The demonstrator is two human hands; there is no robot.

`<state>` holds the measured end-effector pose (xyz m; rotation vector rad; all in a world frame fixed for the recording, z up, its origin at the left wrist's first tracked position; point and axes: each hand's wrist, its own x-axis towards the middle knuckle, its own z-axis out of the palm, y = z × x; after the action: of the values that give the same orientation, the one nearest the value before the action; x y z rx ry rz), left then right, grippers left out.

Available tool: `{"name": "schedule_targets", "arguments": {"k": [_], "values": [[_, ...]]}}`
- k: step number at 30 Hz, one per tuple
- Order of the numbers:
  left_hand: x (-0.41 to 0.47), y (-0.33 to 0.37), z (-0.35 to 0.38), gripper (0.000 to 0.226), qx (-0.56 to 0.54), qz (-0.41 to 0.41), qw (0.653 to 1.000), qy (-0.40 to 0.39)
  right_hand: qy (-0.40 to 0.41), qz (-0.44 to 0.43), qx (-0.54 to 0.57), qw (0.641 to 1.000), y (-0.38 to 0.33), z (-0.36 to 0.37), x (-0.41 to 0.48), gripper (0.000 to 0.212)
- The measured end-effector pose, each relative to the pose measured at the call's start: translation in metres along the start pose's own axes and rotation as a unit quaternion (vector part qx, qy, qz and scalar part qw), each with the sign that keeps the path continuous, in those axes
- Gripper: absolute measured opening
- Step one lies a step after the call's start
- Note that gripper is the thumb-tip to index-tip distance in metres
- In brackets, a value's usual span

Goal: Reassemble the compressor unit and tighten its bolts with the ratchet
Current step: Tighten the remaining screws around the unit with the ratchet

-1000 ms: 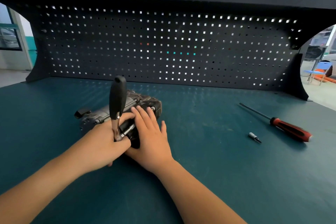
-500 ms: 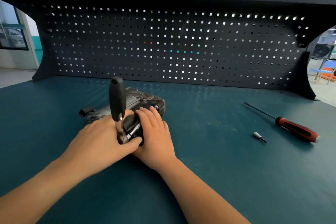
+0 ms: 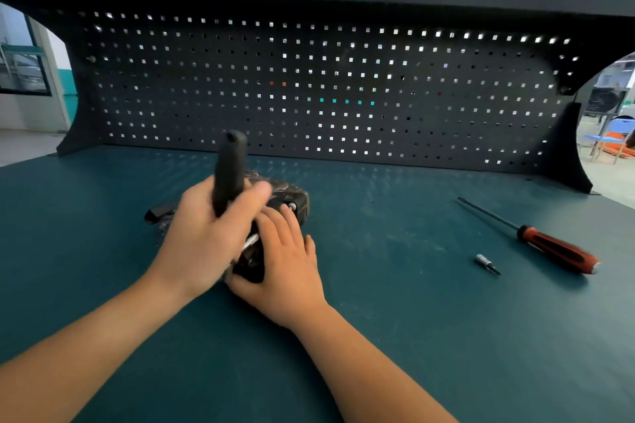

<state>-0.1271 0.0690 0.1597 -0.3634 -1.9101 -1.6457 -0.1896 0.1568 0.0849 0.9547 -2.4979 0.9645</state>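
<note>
The dark compressor unit lies on the teal bench, mostly hidden behind both hands. My left hand grips the black handle of the ratchet, which stands nearly upright over the unit. The ratchet's metal shaft shows between the two hands. My right hand rests flat on the near right side of the compressor, fingers straight and spread over its top. A silver bolt head shows on the unit just beyond my right fingertips.
A red-and-black screwdriver lies at the right of the bench, with a small silver bit just left of it. A dark pegboard walls off the back. A black fitting sticks out on the compressor's left.
My left hand has slid up from the ratchet's head to wrap its black handle. My right hand stays on the compressor. The view has shifted slightly.
</note>
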Motion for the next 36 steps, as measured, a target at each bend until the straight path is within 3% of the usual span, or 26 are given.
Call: {"name": "schedule_targets", "arguments": {"k": [3, 11, 18, 20, 23, 27, 29, 31, 36], "values": [[0.001, 0.002, 0.003, 0.043, 0.081, 0.004, 0.997, -0.009, 0.002, -0.001, 0.008, 1.0, 0.0, 0.0, 0.001, 0.078], [-0.002, -0.003, 0.0, 0.038, 0.1, 0.038, 0.994, -0.036, -0.005, 0.002, -0.001, 1.0, 0.003, 0.002, 0.002, 0.081], [-0.001, 0.0, -0.005, 0.038, 0.091, 0.011, 0.994, -0.067, -0.008, -0.005, -0.009, 1.0, 0.005, 0.004, 0.002, 0.084], [0.002, 0.0, -0.008, 0.046, 0.046, -0.025, 0.998, -0.038, -0.003, -0.011, -0.009, 1.0, 0.005, 0.005, 0.002, 0.085], [0.008, -0.007, -0.015, 0.05, -0.109, -0.122, 0.983, 0.083, -0.003, -0.014, -0.009, 1.0, 0.005, 0.004, 0.002, 0.091], [0.007, -0.021, -0.027, 0.044, -0.354, -0.245, 0.879, 0.206, -0.014, -0.02, -0.003, 1.0, 0.004, 0.004, 0.003, 0.096], [0.006, -0.023, -0.027, 0.043, -0.394, -0.257, 0.854, 0.223, -0.016, -0.018, -0.002, 1.0, 0.005, 0.003, 0.003, 0.096], [0.005, -0.024, -0.026, 0.042, -0.387, -0.251, 0.859, 0.22, -0.018, -0.016, 0.002, 1.0, 0.006, 0.003, 0.003, 0.096], [0.004, -0.017, -0.019, 0.041, -0.259, -0.173, 0.936, 0.162, -0.017, -0.011, 0.009, 1.0, 0.005, 0.002, 0.001, 0.095]]}}
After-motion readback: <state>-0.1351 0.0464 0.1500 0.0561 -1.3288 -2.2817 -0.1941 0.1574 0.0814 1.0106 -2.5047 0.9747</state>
